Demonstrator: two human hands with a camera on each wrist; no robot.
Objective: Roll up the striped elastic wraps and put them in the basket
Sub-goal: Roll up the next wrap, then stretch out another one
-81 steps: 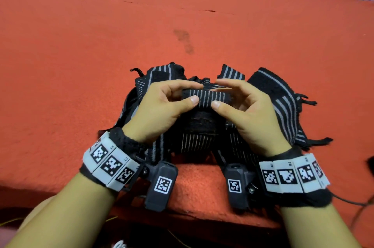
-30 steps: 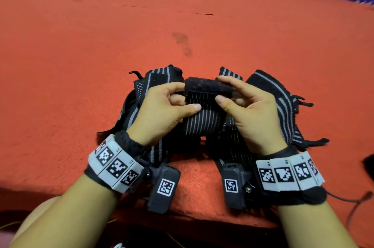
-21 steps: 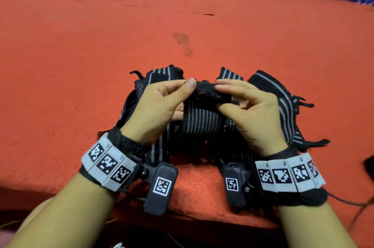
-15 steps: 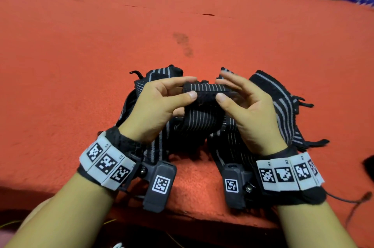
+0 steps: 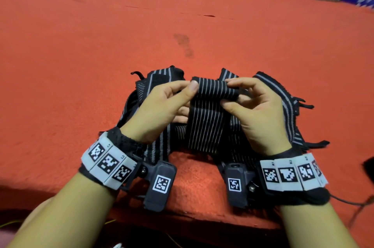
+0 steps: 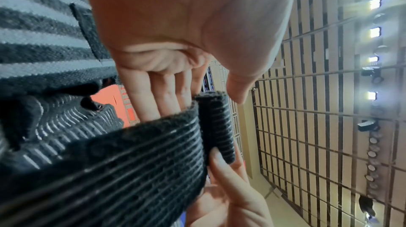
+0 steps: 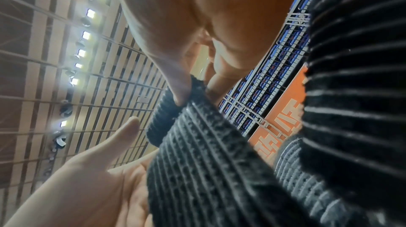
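the left hand point(image 5: 159, 110) pinches the left end of a small roll point(image 5: 216, 90) of striped elastic wrap, thumb on the near side and forefinger over the top, the gap between them narrow. in the left wrist view its other fingers point(image 6: 153, 95) lie straight behind the band. the right hand point(image 5: 257, 114) pinches the roll's right end the same way, thumb below and forefinger curled over it. the unrolled length of this wrap point(image 5: 204, 126) hangs from the roll down between both wrists to the red counter point(image 5: 81, 55). more striped wraps point(image 5: 283, 106) lie in a loose heap on the counter under and beside the hands. each wrist wears a band of black-and-white markers point(image 5: 107, 163).
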